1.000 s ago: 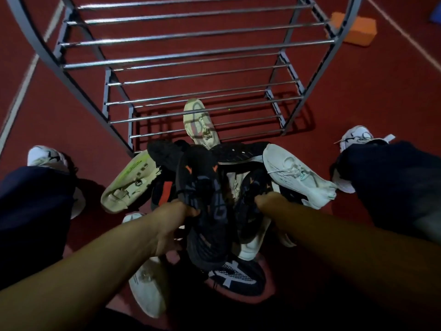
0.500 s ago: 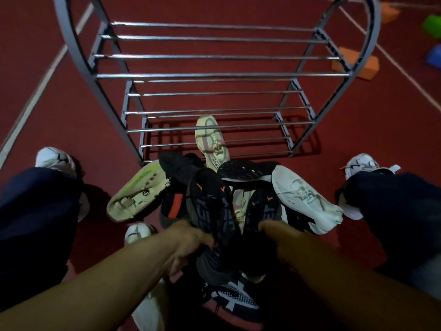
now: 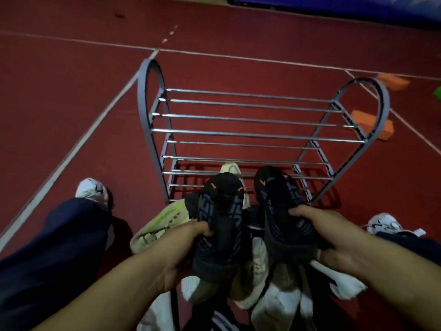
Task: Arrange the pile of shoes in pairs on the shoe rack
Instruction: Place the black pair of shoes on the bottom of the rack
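I hold two matching black shoes with orange marks above the pile, toes pointing away from me. My left hand (image 3: 183,254) grips the left black shoe (image 3: 220,225) by its side. My right hand (image 3: 334,235) grips the right black shoe (image 3: 284,211). The grey metal shoe rack (image 3: 253,134) stands just beyond them with bare chrome bars on every shelf. Under my hands lies the pile: a pale green-soled shoe (image 3: 162,220), a cream shoe (image 3: 232,169) poking toward the rack, white shoes (image 3: 274,304) and a dark shoe at the bottom edge.
My knees in dark trousers flank the pile, with my own white sneakers at left (image 3: 91,191) and right (image 3: 384,223). Orange blocks (image 3: 372,124) lie on the red floor behind the rack's right side. White lines cross the floor.
Both hands have lifted the two black shoes out of the pile and spread them apart, side by side. The camera has tilted up, showing the whole rack.
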Demonstrator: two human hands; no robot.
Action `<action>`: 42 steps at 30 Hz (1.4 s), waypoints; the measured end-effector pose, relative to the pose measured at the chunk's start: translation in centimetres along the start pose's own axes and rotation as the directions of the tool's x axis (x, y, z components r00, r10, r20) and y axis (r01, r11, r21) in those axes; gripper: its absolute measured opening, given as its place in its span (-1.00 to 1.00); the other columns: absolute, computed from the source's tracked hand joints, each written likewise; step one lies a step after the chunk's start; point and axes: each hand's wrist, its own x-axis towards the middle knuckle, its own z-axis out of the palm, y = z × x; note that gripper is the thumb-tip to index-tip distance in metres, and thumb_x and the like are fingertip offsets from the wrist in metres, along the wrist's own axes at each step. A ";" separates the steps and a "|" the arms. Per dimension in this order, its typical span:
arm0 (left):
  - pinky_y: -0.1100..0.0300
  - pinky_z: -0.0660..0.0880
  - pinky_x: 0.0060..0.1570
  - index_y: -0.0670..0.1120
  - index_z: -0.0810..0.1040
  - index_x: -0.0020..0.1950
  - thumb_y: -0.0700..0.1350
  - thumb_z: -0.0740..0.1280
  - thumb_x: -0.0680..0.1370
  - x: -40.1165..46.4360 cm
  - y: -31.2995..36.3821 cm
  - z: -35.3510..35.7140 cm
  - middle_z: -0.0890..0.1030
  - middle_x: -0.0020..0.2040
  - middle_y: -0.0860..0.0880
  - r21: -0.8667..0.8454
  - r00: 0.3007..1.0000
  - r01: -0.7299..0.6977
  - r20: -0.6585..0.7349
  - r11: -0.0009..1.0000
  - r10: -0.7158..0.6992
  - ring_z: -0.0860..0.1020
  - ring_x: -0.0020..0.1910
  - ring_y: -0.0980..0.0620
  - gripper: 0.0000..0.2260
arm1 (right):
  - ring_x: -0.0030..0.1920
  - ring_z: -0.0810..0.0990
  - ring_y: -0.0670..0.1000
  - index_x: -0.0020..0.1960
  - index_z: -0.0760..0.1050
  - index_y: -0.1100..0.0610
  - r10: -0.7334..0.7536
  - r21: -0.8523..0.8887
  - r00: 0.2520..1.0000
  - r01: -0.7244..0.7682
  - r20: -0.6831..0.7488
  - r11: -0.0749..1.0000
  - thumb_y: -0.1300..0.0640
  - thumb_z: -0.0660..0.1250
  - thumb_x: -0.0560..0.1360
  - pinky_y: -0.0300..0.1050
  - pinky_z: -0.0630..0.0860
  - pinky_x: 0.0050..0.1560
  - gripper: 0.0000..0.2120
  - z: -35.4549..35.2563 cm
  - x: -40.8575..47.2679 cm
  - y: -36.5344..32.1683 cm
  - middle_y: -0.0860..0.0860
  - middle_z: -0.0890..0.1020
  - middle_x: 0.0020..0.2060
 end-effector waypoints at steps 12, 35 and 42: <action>0.20 0.58 -0.37 -0.16 0.58 0.06 -0.15 0.21 0.60 7.0 9.2 0.0 0.71 -0.30 -0.11 -0.027 0.977 -0.123 -0.180 0.992 0.116 0.66 -0.40 -0.04 -0.82 | -0.05 0.58 0.21 0.16 0.52 0.14 0.165 0.201 0.979 -0.186 0.121 0.962 -0.25 0.14 0.56 0.20 0.53 0.00 -0.51 3.8 13.9 -5.5 0.22 0.61 0.06; 0.15 0.67 -0.22 -0.27 0.58 0.12 -0.27 0.31 0.56 13.4 10.3 -3.1 0.66 0.08 -0.21 -0.386 0.934 -0.258 -0.332 0.886 0.128 0.63 -0.03 -0.05 -0.84 | 0.15 0.49 0.24 0.44 0.38 -0.02 -0.022 0.485 0.994 -0.032 0.105 0.874 0.30 0.11 0.65 0.06 0.53 -0.01 -0.58 9.5 15.9 -3.7 0.14 0.47 0.30; 0.18 0.65 -0.29 -0.19 0.53 0.25 -0.04 0.31 0.59 14.9 8.3 -3.3 0.56 0.14 -0.20 -0.434 0.964 -0.056 -0.257 0.899 -0.064 0.56 0.10 -0.10 -0.69 | 0.14 0.52 0.22 0.44 0.38 -0.04 -0.054 0.499 0.995 0.006 0.081 0.866 0.32 0.16 0.63 0.07 0.57 -0.03 -0.55 12.6 17.7 -2.3 0.14 0.49 0.34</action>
